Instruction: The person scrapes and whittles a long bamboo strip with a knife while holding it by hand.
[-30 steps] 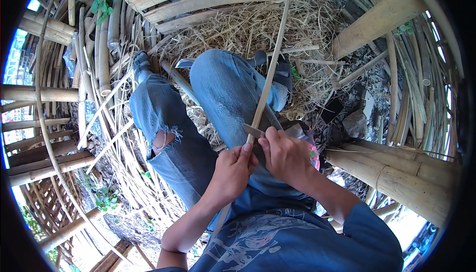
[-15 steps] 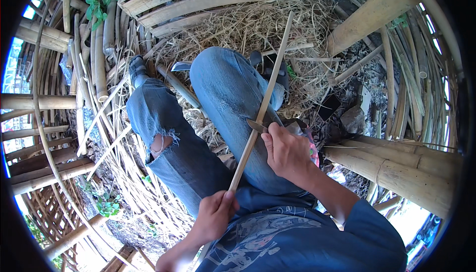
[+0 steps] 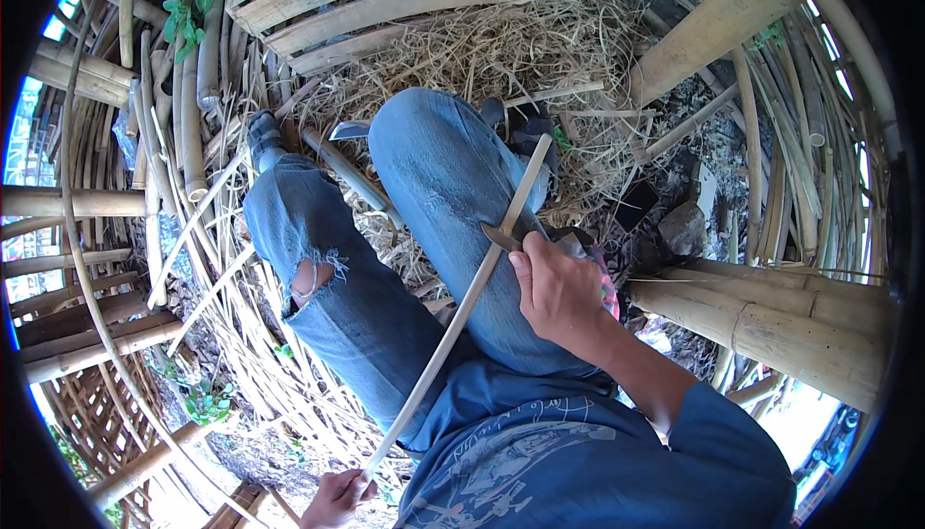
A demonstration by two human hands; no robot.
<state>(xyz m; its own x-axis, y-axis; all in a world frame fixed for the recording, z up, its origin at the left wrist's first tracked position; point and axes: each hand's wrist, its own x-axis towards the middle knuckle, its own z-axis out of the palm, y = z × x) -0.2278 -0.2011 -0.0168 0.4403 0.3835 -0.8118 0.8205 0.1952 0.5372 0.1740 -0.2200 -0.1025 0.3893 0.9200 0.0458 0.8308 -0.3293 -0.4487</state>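
A long, pale bamboo strip [image 3: 446, 343] slants across my right thigh, its far end beyond the knee side and its near end at the lower left. My left hand [image 3: 337, 498] is closed round that near end. In my right hand [image 3: 562, 288] is a knife [image 3: 500, 237], its handle hidden in the fist. The short dark blade crosses the strip and touches it above the thigh of my blue jeans [image 3: 438, 177].
Dry shavings [image 3: 482, 57] are heaped beyond my knees, beside a slatted bamboo panel [image 3: 385, 9]. Thick bamboo poles [image 3: 771, 322] stand at the right. Split sticks [image 3: 246, 312] litter the ground at left. A dark flat rectangular object [image 3: 636, 203] lies near a stone [image 3: 684, 230].
My left hand has drawn the bamboo strip down and to the left, so less of it sticks out past the blade. The right hand with the knife has stayed nearly in place.
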